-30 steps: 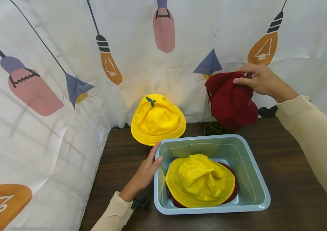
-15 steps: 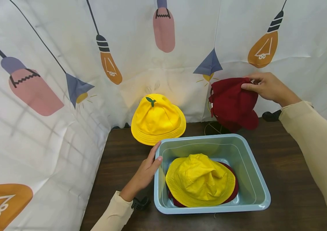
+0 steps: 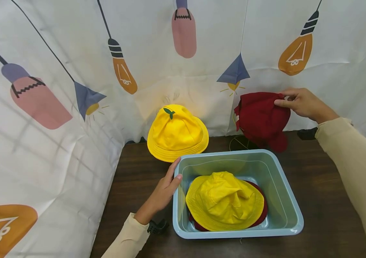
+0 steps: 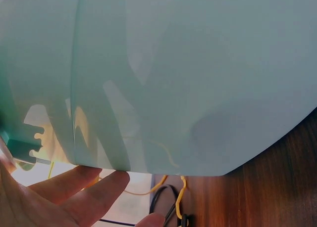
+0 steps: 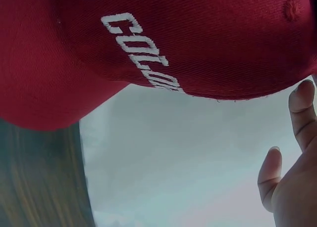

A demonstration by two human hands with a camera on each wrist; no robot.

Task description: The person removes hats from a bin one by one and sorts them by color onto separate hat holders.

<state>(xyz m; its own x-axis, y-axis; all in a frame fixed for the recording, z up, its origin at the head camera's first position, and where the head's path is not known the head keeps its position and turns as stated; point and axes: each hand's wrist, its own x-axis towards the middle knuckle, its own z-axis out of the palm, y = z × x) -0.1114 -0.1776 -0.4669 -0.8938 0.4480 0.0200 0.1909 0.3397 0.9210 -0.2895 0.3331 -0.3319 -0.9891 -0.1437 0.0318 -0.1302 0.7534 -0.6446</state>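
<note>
My right hand (image 3: 302,104) pinches the crown of a dark red baseball cap (image 3: 262,118) at the back right. Below the cap shows the round base of a wire stand (image 3: 239,142); its top is hidden. White embroidered letters (image 5: 143,54) run across the cap in the right wrist view. With fairly straight fingers, my left hand (image 3: 163,191) rests on the left rim of a light blue plastic tub (image 3: 281,179). Its fingertips touch the tub's wall in the left wrist view. A crumpled yellow bucket hat (image 3: 225,202) lies in the tub over dark red fabric (image 3: 262,211).
Behind the tub, a yellow hat with a green sprout (image 3: 176,132) stands upright. A white curtain printed with lamps (image 3: 157,64) hangs at the back and left of the dark wooden table (image 3: 318,200). Cables (image 4: 173,202) show beyond the tub in the left wrist view.
My right hand has lowered the red cap and shifted slightly right, and the cap now sits lower over the stand. The left hand and the tub have stayed put.
</note>
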